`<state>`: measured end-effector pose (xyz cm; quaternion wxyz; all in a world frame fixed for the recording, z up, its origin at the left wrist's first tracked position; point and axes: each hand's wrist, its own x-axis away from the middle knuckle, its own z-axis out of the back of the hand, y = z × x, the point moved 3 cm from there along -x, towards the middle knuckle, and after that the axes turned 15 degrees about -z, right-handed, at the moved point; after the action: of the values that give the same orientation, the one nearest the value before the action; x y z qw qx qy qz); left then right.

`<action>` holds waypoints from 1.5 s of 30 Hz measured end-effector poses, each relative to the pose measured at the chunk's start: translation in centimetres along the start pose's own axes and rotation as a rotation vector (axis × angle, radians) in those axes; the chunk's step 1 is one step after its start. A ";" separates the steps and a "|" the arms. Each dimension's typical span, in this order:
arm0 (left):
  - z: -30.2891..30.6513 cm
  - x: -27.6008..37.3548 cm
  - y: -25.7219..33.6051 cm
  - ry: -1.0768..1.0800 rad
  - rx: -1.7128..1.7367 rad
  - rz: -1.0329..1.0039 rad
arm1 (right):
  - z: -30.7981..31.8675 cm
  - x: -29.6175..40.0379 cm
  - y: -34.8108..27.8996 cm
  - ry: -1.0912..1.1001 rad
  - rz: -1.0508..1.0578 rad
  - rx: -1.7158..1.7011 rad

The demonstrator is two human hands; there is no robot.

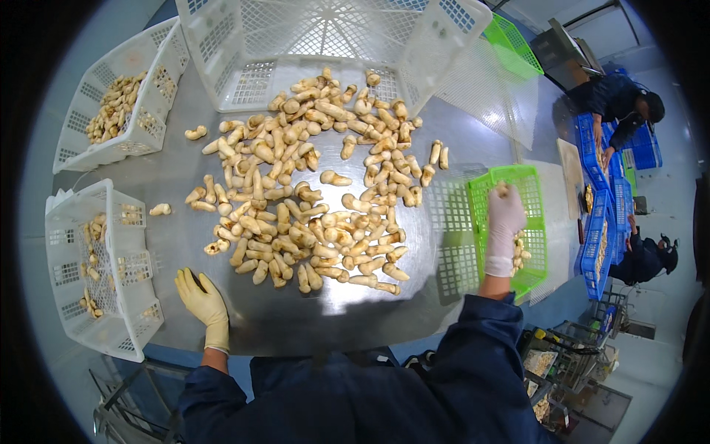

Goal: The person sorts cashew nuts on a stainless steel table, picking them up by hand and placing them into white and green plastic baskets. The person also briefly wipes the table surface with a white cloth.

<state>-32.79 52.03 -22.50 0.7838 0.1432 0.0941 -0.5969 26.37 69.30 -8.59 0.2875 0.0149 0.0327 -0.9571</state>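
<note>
Whole mushrooms with thick pale stems lie in a broad pile on a stainless steel table. My left hand, in a pale yellow glove, rests on the table left of the pile, fingers apart and holding nothing. Over a green plastic basket at the right is my right hand in a whitish glove, its fingers curled around a mushroom that shows at the fingertips. More mushrooms lie in that basket, partly hidden by the hand and wrist.
Two white plastic crates holding mushrooms stand at the left. A large white crate lies tipped behind the pile. White mesh covers the back right. Two co-workers are by blue crates at the far right.
</note>
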 end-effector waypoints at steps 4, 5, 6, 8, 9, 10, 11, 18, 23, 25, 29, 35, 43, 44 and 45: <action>-0.6 -0.3 0.2 0.012 -0.018 -0.044 | -0.3 -3.6 5.1 0.454 0.252 0.213; -0.9 -0.6 0.5 0.018 -0.010 -0.049 | -2.0 -4.4 4.1 0.353 0.298 -0.059; -1.0 -0.6 0.4 0.022 -0.013 -0.052 | -3.8 -4.6 1.4 0.241 0.345 -0.334; -0.5 -0.1 -0.3 0.019 -0.032 -0.044 | -3.9 -0.5 -7.4 -0.158 0.301 -0.387; -0.5 -0.3 -0.3 0.020 -0.024 -0.051 | -5.3 0.3 -10.1 -0.068 0.314 -0.300; -0.8 -0.7 0.0 0.019 -0.010 -0.064 | -7.8 0.0 -11.7 -0.074 0.272 -0.205; -0.7 -0.9 0.0 0.023 -0.004 -0.068 | -10.2 -0.1 -12.6 -0.088 0.241 -0.109; -0.6 -0.2 -0.1 0.038 0.016 -0.034 | -10.9 1.6 -8.5 -0.371 0.266 -0.617; -0.4 -0.2 0.0 0.031 0.008 -0.032 | -9.3 9.1 -9.2 -0.247 0.627 -0.217; -0.8 -0.6 0.2 0.048 0.001 -0.066 | -11.4 8.0 -10.0 -0.363 0.550 -0.165; -0.7 -0.3 -0.5 0.067 -0.004 -0.055 | -9.0 7.3 -8.3 -0.330 0.484 -0.351; -0.6 0.4 -0.2 0.069 0.013 -0.024 | 2.1 -1.4 5.7 -0.114 0.038 -0.033; -0.6 -0.5 0.0 0.080 -0.021 -0.078 | -7.1 16.7 -12.0 -0.344 0.829 0.163; -0.6 -0.3 -0.2 0.079 -0.026 -0.074 | -9.2 19.3 -13.7 -0.311 0.887 0.216; -0.7 -0.1 -0.1 0.080 -0.017 -0.066 | -9.5 20.9 -14.8 -0.266 0.942 0.278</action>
<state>-32.89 52.38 -23.14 0.7607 0.1569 0.1351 -0.6152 0.87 70.78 -18.25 0.6849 -0.0558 -0.1420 -0.7125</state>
